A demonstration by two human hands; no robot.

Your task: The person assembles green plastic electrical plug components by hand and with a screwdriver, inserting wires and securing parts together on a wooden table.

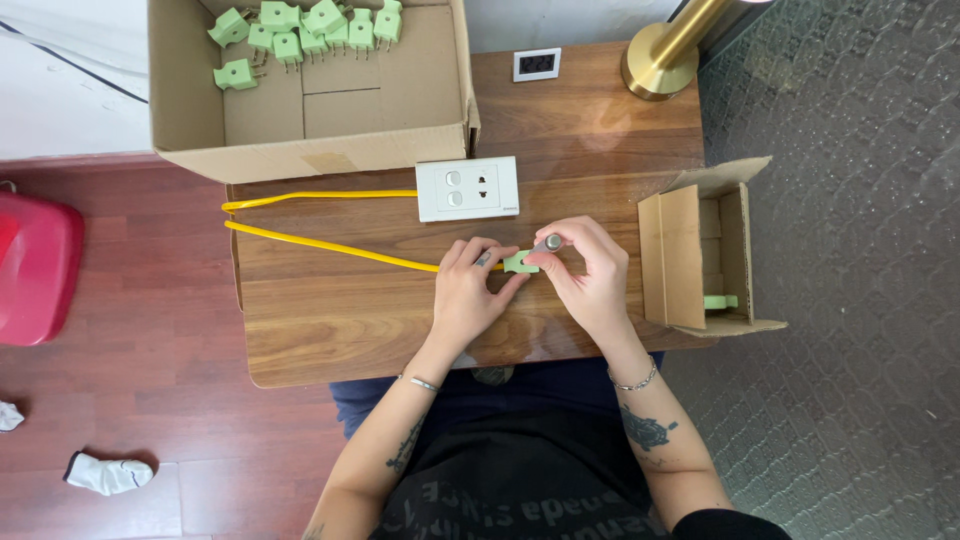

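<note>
- So the left hand point(470, 290) is pinching a little green plug point(519, 262) near the middle of the table point(330, 320), fingers closed on its left side, looks like it's bracing it so it doesn't twist.
- The right hand point(590, 275) is gripping a small silver-tipped tool point(548, 243), probably a screwdriver, fingers wrapped shut around it, with the tip pressing down at the plug's top edge. Can't tell if the tip is actually sitting in a screw, too small.
- A yellow cable point(320, 243) is running from the plug out to the left edge of the table, then looping back to a white socket plate point(467, 188) sitting just above the hands. Handy spot, guessing it's parked close so it's within reach.
- Big open cardboard box point(310, 150) is sitting at the top left, hanging over the table edge, with a bunch of the same green plugs point(310, 25) bunched along its far wall, prongs showing.
- Smaller carton point(700, 260) is lying on its side at the right edge, mouth facing the hands, with one green piece point(721, 301) resting inside near the bottom.
- Small white clock-type display point(537, 64) is sitting flat near the top of the table, dark screen. A brass lamp base point(660, 65) is standing beside it.
- Red container point(35, 265) and a white sock point(108, 473) are lying on the floor to the left.
</note>
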